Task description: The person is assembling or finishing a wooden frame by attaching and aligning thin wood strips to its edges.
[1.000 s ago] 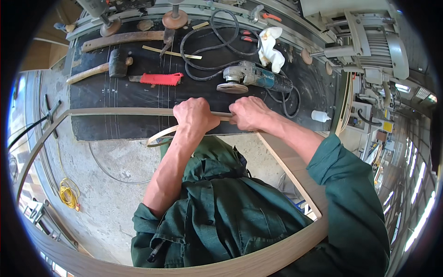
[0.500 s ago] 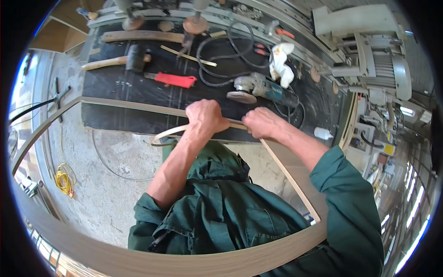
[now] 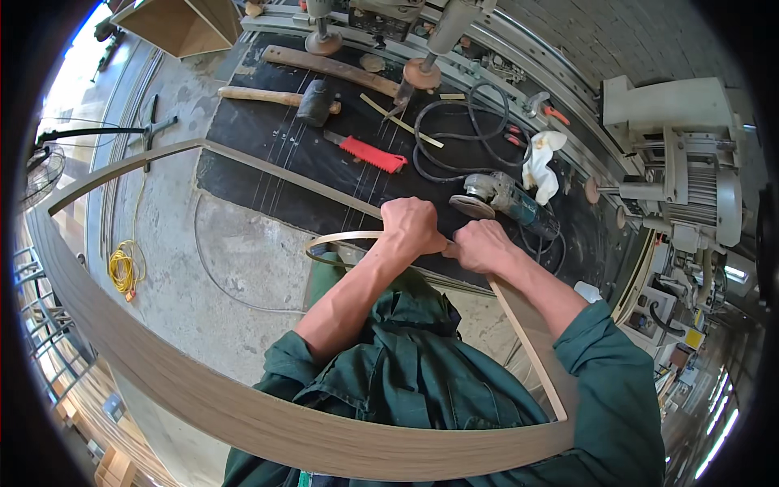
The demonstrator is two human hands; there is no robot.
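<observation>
A large wooden frame (image 3: 243, 398) with wood-grain faces surrounds my forearms, its near side passing in front of my body. My left hand (image 3: 412, 227) is closed in a fist at the far rail. Out of its left side a thin, pale, flexible strip (image 3: 345, 236) bends round in a loop below the rail. Close beside it, my right hand (image 3: 483, 245) is closed over the frame near its right corner, knuckles up. Both hands hide what lies under their fingers, and the strip's other end is not visible.
On the black-topped bench (image 3: 251, 183) lie a mallet (image 3: 315, 104), a red-handled saw (image 3: 372, 154), an angle grinder (image 3: 511, 201) with looped cable, and a white cloth (image 3: 542, 166). Machine clamps with round pads (image 3: 422, 73) hang over the far side. A yellow cord (image 3: 123, 266) lies on the floor.
My view has turned, so bench and tools appear shifted right and tilted, and more of the frame shows at left. Both hands keep their grips close together.
</observation>
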